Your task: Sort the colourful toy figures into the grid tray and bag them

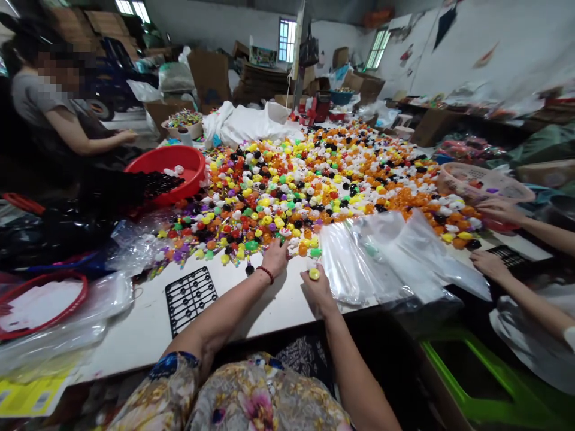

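Observation:
My left hand (pixel 275 260), with a red bead bracelet at the wrist, reaches the near edge of a wide pile of small coloured plastic toy pieces (pixel 287 185). Its fingers are closed at a white toy piece with red marks (pixel 285 232); the exact grip is partly hidden. My right hand (pixel 320 291) is just above the white table (pixel 148 326), closed around a round yellow toy piece (pixel 314 274). Something pale shows above that piece, too small to make out. Flat clear plastic bags (pixel 359 257) lie right of my right hand.
A black plastic grid (pixel 191 300) lies left of my forearm. A red basin (pixel 173 167) stands at the pile's left, a pink basket (pixel 485 182) at its right. A co-worker's hands (pixel 494 266) work at the right; another person (pixel 63 108) sits left. A green stool (pixel 476 371) stands below the table edge.

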`<state>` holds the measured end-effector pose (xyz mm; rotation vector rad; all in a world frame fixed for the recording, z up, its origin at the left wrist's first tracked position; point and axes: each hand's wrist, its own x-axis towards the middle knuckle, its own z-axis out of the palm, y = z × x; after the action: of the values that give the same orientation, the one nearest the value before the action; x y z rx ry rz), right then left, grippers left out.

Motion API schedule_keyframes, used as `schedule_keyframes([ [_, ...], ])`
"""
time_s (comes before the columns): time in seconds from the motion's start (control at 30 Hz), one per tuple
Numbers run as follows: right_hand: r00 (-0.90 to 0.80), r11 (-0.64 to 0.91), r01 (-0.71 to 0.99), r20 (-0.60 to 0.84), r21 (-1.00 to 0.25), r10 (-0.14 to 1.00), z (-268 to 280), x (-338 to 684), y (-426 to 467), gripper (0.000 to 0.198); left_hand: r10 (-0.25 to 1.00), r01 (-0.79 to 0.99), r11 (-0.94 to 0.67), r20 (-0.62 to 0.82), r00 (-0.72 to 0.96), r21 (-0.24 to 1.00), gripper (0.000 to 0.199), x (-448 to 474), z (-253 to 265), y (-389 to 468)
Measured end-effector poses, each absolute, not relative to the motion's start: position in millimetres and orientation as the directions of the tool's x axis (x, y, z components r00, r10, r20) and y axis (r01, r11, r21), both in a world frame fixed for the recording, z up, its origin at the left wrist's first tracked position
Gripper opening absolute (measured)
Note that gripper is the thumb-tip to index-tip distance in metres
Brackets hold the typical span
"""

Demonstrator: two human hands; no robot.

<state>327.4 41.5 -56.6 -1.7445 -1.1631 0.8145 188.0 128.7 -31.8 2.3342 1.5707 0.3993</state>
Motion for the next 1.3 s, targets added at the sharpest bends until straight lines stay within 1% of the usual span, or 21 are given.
schedule_keyframes([
  [0.07,0.277,-0.158,0.262,-0.082,-0.952,0.957,-63,322,36,0.026,0.923,0.851,-0.366,0.033,0.382,0.377,0.035,184,-33,137],
  [0.13,0.221,-0.144,0.273,-0.084,-0.951,0.972,-67,319,33,0.028,0.919,0.855,-0.370,0.010,0.394,0.363,0.033,177,-35,142],
  [0.2,0.200,-0.096,0.378,-0.020,-0.921,0.980,-71,317,35,0.024,0.917,0.860,-0.372,-0.008,0.399,0.349,0.034,169,-37,144],
  [0.27,0.171,-0.001,0.498,0.097,-0.867,0.980,-73,316,43,0.016,0.905,0.857,-0.397,-0.016,0.426,0.329,0.035,161,-39,144],
  [0.33,0.106,0.083,0.610,0.185,-0.788,0.977,-73,314,54,0.033,0.881,0.841,-0.447,-0.012,0.473,0.304,0.034,155,-41,142],
  [0.4,0.007,0.119,0.725,0.180,-0.679,0.984,-72,309,64,0.046,0.861,0.822,-0.485,0.000,0.508,0.298,0.034,152,-42,141],
  [0.43,-0.041,0.126,0.775,0.150,-0.619,0.988,-70,306,67,0.047,0.854,0.808,-0.498,0.014,0.521,0.316,0.036,152,-42,141],
  [0.53,-0.125,0.143,0.855,0.070,-0.498,0.990,-66,298,67,0.037,0.811,0.726,-0.549,0.055,0.582,0.414,0.042,155,-41,145],
  [0.6,-0.120,0.132,0.864,0.056,-0.486,0.991,-63,296,59,0.026,0.780,0.679,-0.572,0.052,0.623,0.460,0.034,159,-40,150],
  [0.67,-0.085,0.103,0.850,0.058,-0.516,0.995,-62,298,47,0.017,0.784,0.675,-0.551,0.027,0.620,0.490,0.021,162,-39,155],
  [0.77,0.055,-0.011,0.760,0.047,-0.650,0.997,-61,303,28,0.019,0.838,0.689,-0.465,0.023,0.546,0.556,0.012,164,-39,154],
  [0.83,0.174,-0.101,0.620,0.012,-0.778,0.985,-59,305,18,0.028,0.882,0.695,-0.390,0.029,0.470,0.604,0.016,164,-39,146],
  [0.87,0.219,-0.125,0.529,-0.007,-0.839,0.976,-58,306,14,0.032,0.910,0.665,-0.316,0.018,0.414,0.677,0.020,163,-39,139],
  [0.9,0.244,-0.128,0.434,-0.021,-0.892,0.970,-57,306,11,0.034,0.937,0.587,-0.207,-0.014,0.349,0.782,0.023,162,-39,132],
  [0.93,0.251,-0.117,0.345,-0.028,-0.931,0.968,-55,305,8,0.036,0.955,0.449,-0.064,-0.076,0.288,0.891,0.024,160,-39,124],
  [0.97,0.244,-0.097,0.269,-0.030,-0.958,0.969,-53,304,5,0.037,0.957,0.256,0.095,-0.159,0.243,0.962,0.023,157,-38,115],
  [1.0,0.229,-0.077,0.215,-0.027,-0.974,0.973,-51,302,2,0.038,0.943,0.039,0.243,-0.246,0.224,0.969,0.021,154,-38,106],
  [1.03,0.212,-0.057,0.183,-0.017,-0.981,0.977,-49,300,0,0.039,0.921,-0.144,0.352,-0.315,0.227,0.925,0.020,151,-37,98],
  [1.07,0.195,-0.037,0.172,-0.003,-0.984,0.981,-46,297,-3,0.040,0.903,-0.257,0.414,-0.357,0.240,0.873,0.022,148,-36,89],
  [1.17,0.158,0.022,0.223,0.058,-0.975,0.986,-40,290,-10,0.037,0.876,-0.390,0.480,-0.404,0.264,0.786,0.032,138,-35,68],
  [1.3,0.096,0.091,0.322,0.129,-0.942,0.987,-38,283,-16,0.030,0.865,-0.420,0.495,-0.387,0.320,0.760,0.045,130,-33,50],
])
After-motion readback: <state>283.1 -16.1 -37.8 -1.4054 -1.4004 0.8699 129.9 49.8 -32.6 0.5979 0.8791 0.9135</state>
